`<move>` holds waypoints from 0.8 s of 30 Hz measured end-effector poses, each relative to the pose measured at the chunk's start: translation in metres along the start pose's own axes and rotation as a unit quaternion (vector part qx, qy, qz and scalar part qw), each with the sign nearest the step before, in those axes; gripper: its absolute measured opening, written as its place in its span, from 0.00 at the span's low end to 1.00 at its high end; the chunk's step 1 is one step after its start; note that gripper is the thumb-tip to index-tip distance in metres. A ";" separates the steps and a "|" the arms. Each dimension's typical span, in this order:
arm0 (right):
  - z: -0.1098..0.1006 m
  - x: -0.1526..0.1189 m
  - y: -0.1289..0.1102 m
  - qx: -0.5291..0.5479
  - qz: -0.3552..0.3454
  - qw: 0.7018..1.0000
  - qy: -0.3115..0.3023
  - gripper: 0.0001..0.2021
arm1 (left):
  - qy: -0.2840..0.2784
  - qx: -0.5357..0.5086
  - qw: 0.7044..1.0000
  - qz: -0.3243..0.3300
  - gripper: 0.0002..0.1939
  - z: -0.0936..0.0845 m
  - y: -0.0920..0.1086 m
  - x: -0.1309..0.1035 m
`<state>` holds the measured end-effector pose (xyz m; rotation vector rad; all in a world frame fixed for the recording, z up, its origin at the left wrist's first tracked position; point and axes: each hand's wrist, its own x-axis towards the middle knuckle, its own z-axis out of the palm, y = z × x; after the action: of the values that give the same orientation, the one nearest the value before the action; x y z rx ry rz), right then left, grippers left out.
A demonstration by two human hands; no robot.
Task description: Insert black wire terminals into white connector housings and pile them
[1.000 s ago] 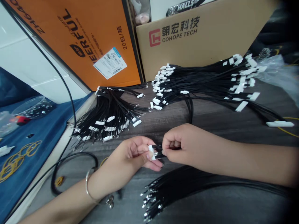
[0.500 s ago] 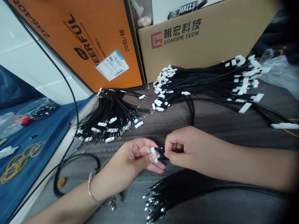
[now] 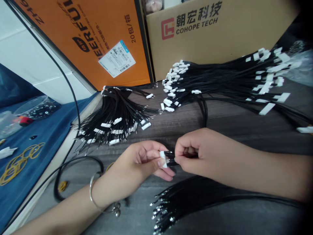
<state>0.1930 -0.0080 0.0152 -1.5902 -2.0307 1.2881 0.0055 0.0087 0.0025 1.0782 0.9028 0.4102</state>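
Head camera: left grip (image 3: 144,160) pinches white connector (image 3: 163,158), right grip (image 3: 192,150) black wires (image 3: 171,161), cable bundle (image 3: 193,194) near, carton (image 3: 234,39) behind.

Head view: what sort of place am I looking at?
Probably a cable-assembly workspace: piled black cables, a bundle of metal-tipped wires, and a white connector held in the left hand.

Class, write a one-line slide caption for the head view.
Left hand holds a white connector; right hand pinches black wires next to it.
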 end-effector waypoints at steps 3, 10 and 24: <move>0.002 0.001 0.001 -0.006 0.007 1.000 0.002 0.06 | 0.002 -0.003 1.000 0.001 0.07 0.000 0.000 0.000; 0.002 -0.001 0.002 0.020 -0.005 1.000 -0.010 0.06 | 0.017 0.001 1.000 -0.003 0.07 0.002 0.001 -0.001; 0.005 0.000 0.003 0.006 -0.014 1.000 0.010 0.07 | 0.015 0.005 1.000 0.002 0.06 0.000 -0.001 -0.001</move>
<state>0.1921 -0.0105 0.0103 -1.5574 -2.0229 1.2673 0.0049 0.0072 0.0025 1.0849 0.9309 0.4267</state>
